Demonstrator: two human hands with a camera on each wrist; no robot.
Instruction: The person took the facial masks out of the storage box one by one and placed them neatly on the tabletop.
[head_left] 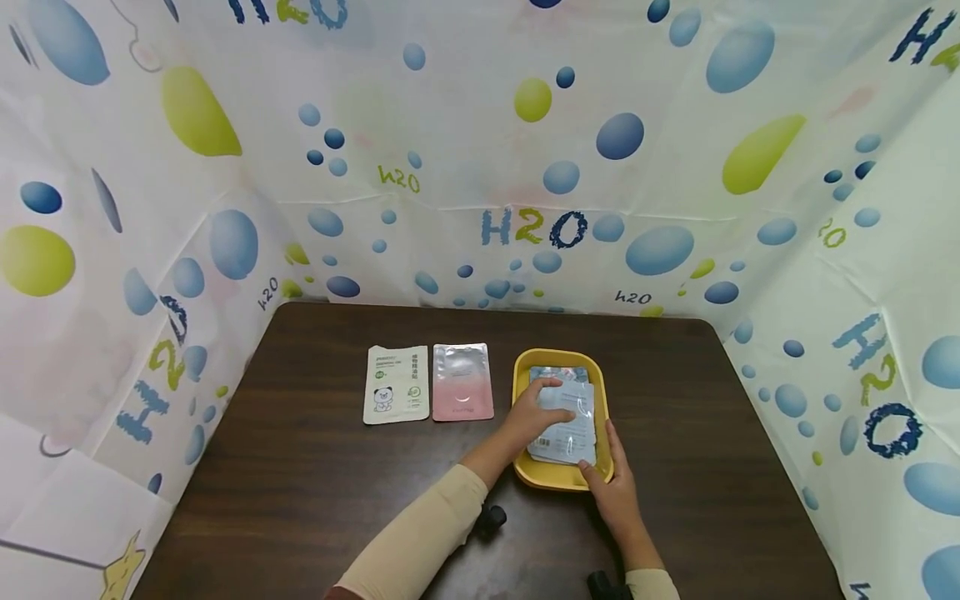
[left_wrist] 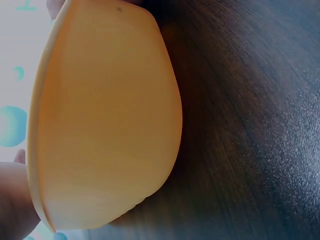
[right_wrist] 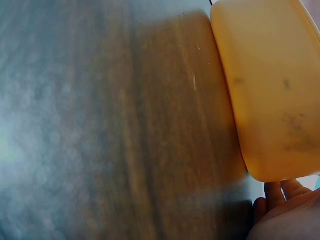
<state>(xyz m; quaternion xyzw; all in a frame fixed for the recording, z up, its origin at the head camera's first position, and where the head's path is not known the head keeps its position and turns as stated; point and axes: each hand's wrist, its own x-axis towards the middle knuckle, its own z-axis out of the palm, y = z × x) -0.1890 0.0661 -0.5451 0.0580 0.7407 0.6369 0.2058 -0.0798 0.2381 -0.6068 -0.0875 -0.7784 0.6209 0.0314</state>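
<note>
A yellow plastic tray (head_left: 551, 477) stands on the table, holding light-blue sheet mask packets (head_left: 562, 446) with fine print. My left hand (head_left: 534, 417) reaches over the tray's left rim, its thumb and index finger spread apart over the top packet; its other fingers are hidden. At the near right corner, my right hand (head_left: 617, 492) grips the tray, thumb at the near rim and fingers along the outer right side. The left wrist view is filled by the tray's outer wall (left_wrist: 110, 115). In the right wrist view, fingers (right_wrist: 274, 195) show beside the tray's end.
To the left of the tray lie a white packet (head_left: 397, 385) with a bear drawing and a pink-and-silver packet (head_left: 462, 383), side by side. The dark wooden table (head_left: 300, 492) is enclosed by a white curtain (head_left: 450, 108) with blue and green dots.
</note>
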